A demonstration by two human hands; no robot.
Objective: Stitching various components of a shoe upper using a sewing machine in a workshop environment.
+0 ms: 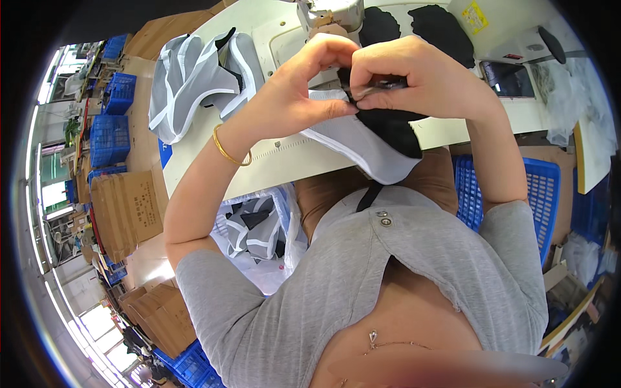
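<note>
Both of my hands meet over the white sewing table point(213, 145), just in front of the sewing machine point(330, 13). My left hand point(304, 81), with a gold bangle at the wrist, pinches the grey and white edge of a garment piece point(362, 145). My right hand point(414, 74) grips the black part of the same piece point(391, 126) with its fingers curled. The piece hangs down over the table's front edge toward my lap.
A pile of grey and white garment pieces point(194, 81) lies on the table's left. Black pieces point(440, 26) lie behind the machine. A plastic bag of pieces point(255, 233) sits at my left knee, a blue crate point(540, 194) at my right. Cardboard boxes point(123, 210) and blue crates point(110, 136) stand left.
</note>
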